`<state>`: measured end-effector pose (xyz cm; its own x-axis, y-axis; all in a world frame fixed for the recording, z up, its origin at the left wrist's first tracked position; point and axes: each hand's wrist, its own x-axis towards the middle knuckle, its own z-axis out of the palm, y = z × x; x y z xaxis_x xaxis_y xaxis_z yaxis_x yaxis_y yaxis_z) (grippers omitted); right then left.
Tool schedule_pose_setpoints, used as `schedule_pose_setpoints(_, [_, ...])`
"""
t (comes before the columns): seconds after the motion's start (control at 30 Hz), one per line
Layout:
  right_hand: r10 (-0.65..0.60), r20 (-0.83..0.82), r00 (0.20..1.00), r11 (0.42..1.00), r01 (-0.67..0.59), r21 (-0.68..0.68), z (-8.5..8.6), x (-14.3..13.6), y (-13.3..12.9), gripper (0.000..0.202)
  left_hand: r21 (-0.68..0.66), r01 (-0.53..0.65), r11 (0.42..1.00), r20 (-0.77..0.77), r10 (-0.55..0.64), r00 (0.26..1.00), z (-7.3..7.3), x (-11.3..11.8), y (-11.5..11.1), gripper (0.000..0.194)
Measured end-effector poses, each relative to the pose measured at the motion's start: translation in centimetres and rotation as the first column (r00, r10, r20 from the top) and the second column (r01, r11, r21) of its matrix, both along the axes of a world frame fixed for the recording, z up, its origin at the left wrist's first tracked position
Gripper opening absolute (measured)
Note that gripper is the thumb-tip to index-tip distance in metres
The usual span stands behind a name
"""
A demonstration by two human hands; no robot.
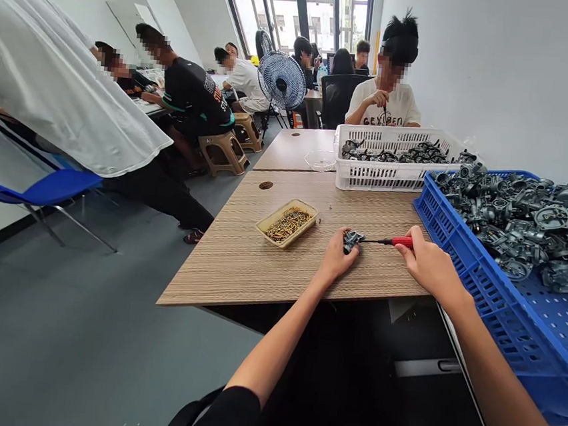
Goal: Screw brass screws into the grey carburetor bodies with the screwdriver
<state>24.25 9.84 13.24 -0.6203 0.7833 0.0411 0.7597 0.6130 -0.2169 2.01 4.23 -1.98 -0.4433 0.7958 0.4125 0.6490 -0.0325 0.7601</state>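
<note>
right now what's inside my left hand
Your left hand holds a small grey metal piece, its top showing. The hand covers part of it, and its underside cannot be seen.

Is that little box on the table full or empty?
Not empty: the box holds many small gold-coloured pieces. How deep, I can't tell.

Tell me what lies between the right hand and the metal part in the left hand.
A screwdriver: the right hand holds its red handle, and its dark shaft runs to the part. The head view shows it.
</note>
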Motion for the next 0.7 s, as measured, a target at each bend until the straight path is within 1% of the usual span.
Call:
schedule_pose_setpoints(0.07, [-0.051,0.078,0.996,0.998,0.048,0.03,0.2,-0.1,-0.2,0.034,0.003,0.001,1.0,-0.005,-0.001,1.0,0.0,0.0,0.0,0.044])
schedule_pose_setpoints(0.13, [-0.036,0.062,0.997,0.999,0.036,-0.003,0.2,0.0,0.0,0.034,0.01,0.002,1.0,-0.013,-0.002,1.0,0.0,0.0,0.0,0.044])
schedule_pose_setpoints(0.2, [0.027,-0.033,0.999,0.997,-0.029,-0.073,-0.1,0.4,0.3,0.029,0.01,-0.004,1.0,-0.019,0.004,1.0,0.0,0.0,-0.1,0.044])
schedule_pose_setpoints(0.27, [0.109,-0.148,0.983,0.984,-0.128,-0.125,-0.5,0.7,0.7,0.026,0.005,-0.014,1.0,-0.023,0.014,1.0,0.0,0.0,-0.1,0.044])
schedule_pose_setpoints(0.33, [0.171,-0.219,0.961,0.969,-0.204,-0.14,-0.7,0.9,0.8,0.023,-0.001,-0.02,1.0,-0.023,0.02,1.0,-0.1,0.0,-0.1,0.045])
schedule_pose_setpoints(0.37, [0.184,-0.231,0.955,0.966,-0.219,-0.135,-0.8,0.9,0.8,0.022,0.0,-0.019,1.0,-0.021,0.019,1.0,-0.1,0.0,-0.1,0.045])
schedule_pose_setpoints(0.43, [0.163,-0.2,0.966,0.977,-0.187,-0.105,-0.6,0.6,0.5,0.02,0.008,-0.013,1.0,-0.014,0.013,1.0,-0.2,0.0,0.0,0.045])
schedule_pose_setpoints(0.53, [0.036,-0.044,0.998,0.999,-0.037,-0.011,-0.2,0.0,-0.2,0.026,0.017,-0.003,1.0,-0.007,0.003,1.0,-0.3,0.0,0.0,0.044])
schedule_pose_setpoints(0.6, [-0.03,0.04,0.999,0.999,0.028,0.044,0.0,-0.4,-0.5,0.033,0.017,-0.001,1.0,-0.003,0.001,1.0,-0.3,0.0,0.1,0.044])
schedule_pose_setpoints(0.63, [-0.043,0.058,0.997,0.998,0.039,0.055,0.0,-0.5,-0.6,0.035,0.017,-0.002,1.0,-0.001,0.002,1.0,-0.3,0.0,0.1,0.044])
schedule_pose_setpoints(0.7, [-0.03,0.043,0.999,0.999,0.028,0.035,0.0,-0.4,-0.6,0.034,0.016,-0.006,1.0,-0.001,0.006,1.0,-0.3,0.0,0.1,0.045])
